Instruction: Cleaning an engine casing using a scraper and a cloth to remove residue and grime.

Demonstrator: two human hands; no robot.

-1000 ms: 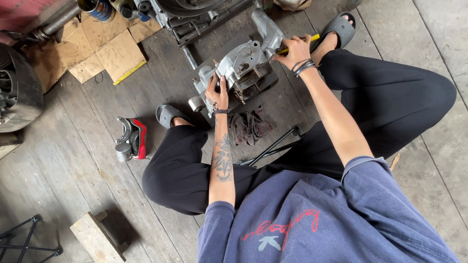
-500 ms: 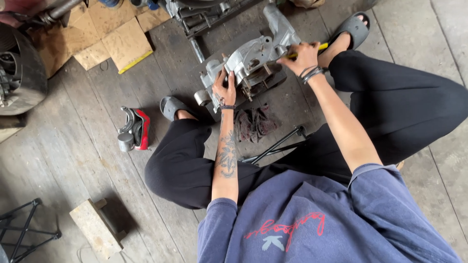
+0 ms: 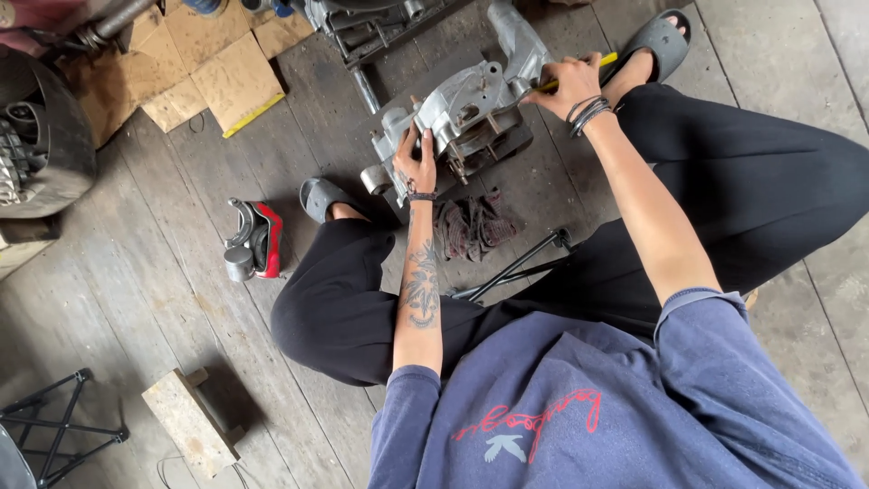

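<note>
1. The person sits cross-legged on the plank floor with a grey metal engine case set on the boards just ahead of the knees.
2. Left hand lies flat on the case's near edge, fingers spread and pressing; the grip is open, closed around nothing.
3. Right hand is up at the case's far side, grip clamped on a yellow-handled tool. Its tip is hidden behind the fingers, so I can't tell what it meets.
4. A dark rag lies on the floor just below the case, and a black bar rests beside the thigh.
5. Off to the left, well apart, sits a red and grey part; cardboard lies further up, and a wooden block sits down by the lower corner.
6. Risks, as I judge them: the case only rests on the boards, held by one flat palm. A hard push from the tool could rock or slide it away from that palm.
7. If the tool slips off the metal, the right hand could strike the casting's edges, or the tip could skid toward the left fingers, which are near.
8. The sandalled foot lies just beside the case, so a tipping case could land on it.
</note>
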